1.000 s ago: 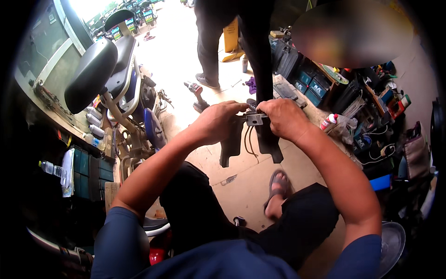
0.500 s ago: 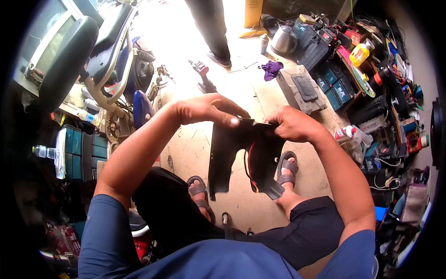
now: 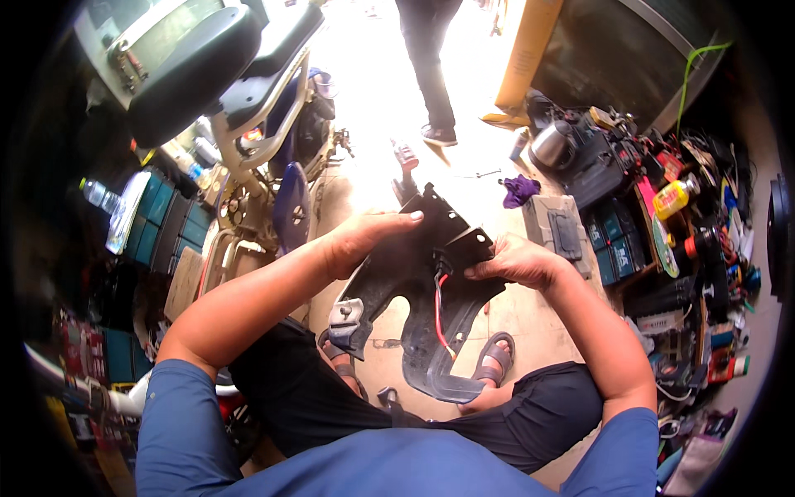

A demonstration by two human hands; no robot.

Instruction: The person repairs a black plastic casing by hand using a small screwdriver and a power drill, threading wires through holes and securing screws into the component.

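A black moulded panel (image 3: 393,277), something like a mudguard, hangs between my two hands above the floor. Its upper edge has tabs with holes, and its lower end is cut into curved legs. Red and dark wires (image 3: 440,311) run down its inner face. On the left leg sits a small pale metal bracket (image 3: 346,313). My left hand (image 3: 373,238) is closed on the panel's upper left edge, thumb on top and the other fingers hidden behind. My right hand (image 3: 523,262) pinches the opposite edge between thumb and fingers.
A tool like a cordless drill (image 3: 404,157) stands on the floor ahead. To its right lie a purple cloth (image 3: 520,191), a grey case (image 3: 556,232) and a kettle (image 3: 553,145). A two-wheeler frame with a black seat (image 3: 195,70) is left. Another person's leg (image 3: 432,74) shows far ahead.
The panel has tilted, so more of its inner face, the wires and the metal bracket show. My right hand has moved lower along it. The surroundings have shifted rightward in view.
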